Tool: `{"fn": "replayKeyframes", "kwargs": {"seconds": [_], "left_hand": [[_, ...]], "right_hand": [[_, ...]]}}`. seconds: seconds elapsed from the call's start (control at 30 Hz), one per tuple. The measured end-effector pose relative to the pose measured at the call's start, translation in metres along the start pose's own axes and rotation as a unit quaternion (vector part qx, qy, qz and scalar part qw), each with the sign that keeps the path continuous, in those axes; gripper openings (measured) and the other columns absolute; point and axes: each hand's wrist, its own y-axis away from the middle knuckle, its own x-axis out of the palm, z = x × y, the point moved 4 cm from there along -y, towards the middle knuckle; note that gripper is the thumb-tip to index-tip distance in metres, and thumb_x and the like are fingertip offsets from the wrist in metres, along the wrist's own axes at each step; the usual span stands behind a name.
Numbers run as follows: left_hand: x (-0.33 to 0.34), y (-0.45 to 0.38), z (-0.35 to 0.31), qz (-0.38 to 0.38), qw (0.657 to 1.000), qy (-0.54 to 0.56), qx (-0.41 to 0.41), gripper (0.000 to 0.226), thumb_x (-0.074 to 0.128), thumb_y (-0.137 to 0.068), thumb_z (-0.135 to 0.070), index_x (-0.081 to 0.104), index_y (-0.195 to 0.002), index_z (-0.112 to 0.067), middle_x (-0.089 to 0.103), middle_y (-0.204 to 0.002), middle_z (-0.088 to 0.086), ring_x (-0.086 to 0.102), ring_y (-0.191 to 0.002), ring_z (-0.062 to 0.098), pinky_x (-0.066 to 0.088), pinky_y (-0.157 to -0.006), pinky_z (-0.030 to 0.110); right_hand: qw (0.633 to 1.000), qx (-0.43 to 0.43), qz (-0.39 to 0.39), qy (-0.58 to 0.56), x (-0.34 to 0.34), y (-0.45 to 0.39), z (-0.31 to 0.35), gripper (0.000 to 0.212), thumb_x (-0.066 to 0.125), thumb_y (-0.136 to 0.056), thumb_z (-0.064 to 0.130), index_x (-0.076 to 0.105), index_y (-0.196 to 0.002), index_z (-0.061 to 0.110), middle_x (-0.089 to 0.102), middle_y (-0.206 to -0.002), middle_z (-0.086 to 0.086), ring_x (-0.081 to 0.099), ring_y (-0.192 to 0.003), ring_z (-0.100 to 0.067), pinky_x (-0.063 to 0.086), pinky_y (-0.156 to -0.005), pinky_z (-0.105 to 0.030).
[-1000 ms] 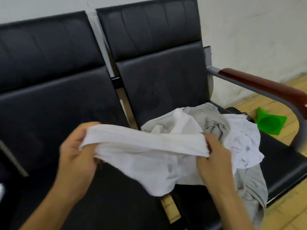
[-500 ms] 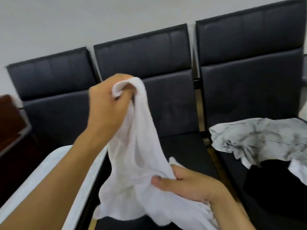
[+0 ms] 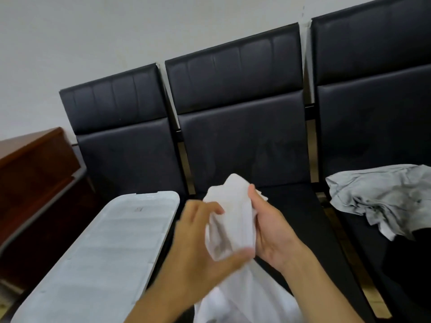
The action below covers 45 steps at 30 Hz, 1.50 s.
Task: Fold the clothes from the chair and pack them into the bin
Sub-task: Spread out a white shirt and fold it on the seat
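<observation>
Moved: half a second ago the left hand point(image 3: 198, 234) held the white garment point(image 3: 229, 220) up high with the cloth hanging open; now both hands have come together low over the middle seat point(image 3: 291, 206), and the cloth is bunched between them.
Right hand point(image 3: 268, 231): closed around the upper bundle, thumb on top.
Left hand: blurred, fingers spread, thumb under the bundle; it touches the cloth, but I cannot tell how firm the hold is.
Garment: gathered at the top, its lower part hanging loose off the bottom of the view.
Bin: the white lid point(image 3: 100, 252) lies closed on the left seat, just beside the hands.
Remaining clothes: a grey pile point(image 3: 382, 197) on the right seat.
Meaning: folding looks half done; the bin likely needs opening first.
</observation>
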Motion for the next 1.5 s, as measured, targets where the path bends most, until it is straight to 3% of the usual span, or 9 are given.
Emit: {"fn": "replayKeyframes", "kwargs": {"seconds": [0.2,0.37,0.5,0.53,0.63,0.77,1.0,1.2,1.5], "left_hand": [[0.016,0.007,0.008,-0.059,0.988,-0.128,0.06,0.041,0.075,-0.083,-0.037,0.048,-0.114,-0.042,0.043,-0.112,-0.022,0.05,-0.096,0.001,0.044,-0.075,0.01],[-0.012,0.002,-0.008,-0.139,0.974,0.172,-0.05,0.02,0.057,-0.097,-0.017,0.068,-0.092,-0.032,0.069,-0.087,-0.013,0.067,-0.086,0.003,0.048,-0.072,0.011],[-0.039,-0.018,-0.023,-0.111,0.979,0.169,-0.013,0.026,0.053,-0.095,0.005,0.067,-0.09,-0.017,0.067,-0.081,-0.005,0.064,-0.081,0.003,0.047,-0.072,0.014],[-0.042,-0.021,-0.029,-0.074,0.984,0.159,0.024,0.025,0.055,-0.094,0.004,0.068,-0.093,-0.018,0.068,-0.085,-0.007,0.066,-0.086,0.005,0.048,-0.074,0.013],[-0.046,-0.028,-0.038,-0.002,0.988,0.145,0.051,0.024,0.065,-0.092,-0.009,0.062,-0.093,-0.032,0.067,-0.08,-0.013,0.066,-0.085,0.0,0.049,-0.07,0.009],[-0.051,-0.032,-0.032,0.045,0.984,0.174,0.01,0.026,0.073,-0.084,-0.028,0.052,-0.099,-0.031,0.066,-0.081,-0.013,0.067,-0.079,0.006,0.052,-0.066,0.013],[-0.042,-0.016,0.079,0.202,0.963,0.056,-0.171,0.019,0.071,-0.089,-0.028,0.063,-0.106,-0.03,0.067,-0.098,-0.014,0.066,-0.09,0.007,0.056,-0.071,0.02],[-0.083,-0.081,0.155,0.002,0.986,-0.079,-0.145,0.026,0.057,-0.073,0.002,0.048,-0.063,-0.021,0.051,-0.058,-0.005,0.046,-0.057,0.012,0.037,-0.057,0.031],[-0.13,-0.131,0.13,-0.102,0.964,-0.245,0.016,0.026,0.065,-0.073,0.011,0.053,-0.068,-0.011,0.049,-0.069,0.002,0.05,-0.058,0.025,0.043,-0.049,0.037]], "right_hand": [[0.996,-0.022,0.005,-0.081,0.015,0.008,-0.004,0.046,0.048,-0.099,0.041,0.075,-0.098,0.004,0.074,-0.105,-0.02,0.073,-0.097,-0.033,0.054,-0.091,-0.045],[0.978,-0.117,-0.046,0.166,0.006,0.029,0.014,0.041,0.048,-0.099,0.043,0.075,-0.096,0.012,0.078,-0.094,-0.008,0.075,-0.091,-0.019,0.053,-0.097,-0.04],[0.705,-0.396,-0.111,0.578,0.019,0.064,0.037,0.039,0.058,-0.085,0.065,0.074,-0.091,0.029,0.07,-0.096,0.015,0.066,-0.093,-0.004,0.055,-0.085,-0.024],[0.687,-0.413,-0.084,0.592,0.025,0.068,0.036,0.038,0.064,-0.08,0.065,0.067,-0.107,0.038,0.063,-0.11,0.024,0.06,-0.106,0.003,0.05,-0.09,-0.014],[0.773,-0.297,0.012,0.561,0.039,0.057,0.034,0.049,0.074,-0.076,0.05,0.057,-0.121,0.047,0.062,-0.115,0.028,0.059,-0.11,0.008,0.052,-0.092,-0.015],[0.762,-0.293,0.071,0.573,0.057,0.054,0.041,0.026,0.064,-0.093,0.011,0.072,-0.104,0.033,0.073,-0.097,0.019,0.068,-0.097,-0.001,0.054,-0.08,-0.016],[0.76,-0.311,0.0,0.571,0.051,0.019,0.104,0.019,0.059,-0.095,0.01,0.074,-0.1,0.022,0.073,-0.095,0.01,0.068,-0.091,-0.002,0.054,-0.075,-0.019],[0.718,-0.308,-0.092,0.617,0.019,-0.032,0.185,0.018,0.055,-0.098,0.017,0.073,-0.098,0.02,0.072,-0.092,0.003,0.068,-0.09,-0.014,0.051,-0.072,-0.025],[0.631,-0.442,-0.171,0.615,-0.005,-0.019,0.215,0.017,0.059,-0.095,0.005,0.073,-0.103,0.013,0.071,-0.092,-0.003,0.064,-0.083,-0.007,0.05,-0.073,-0.021]]}}
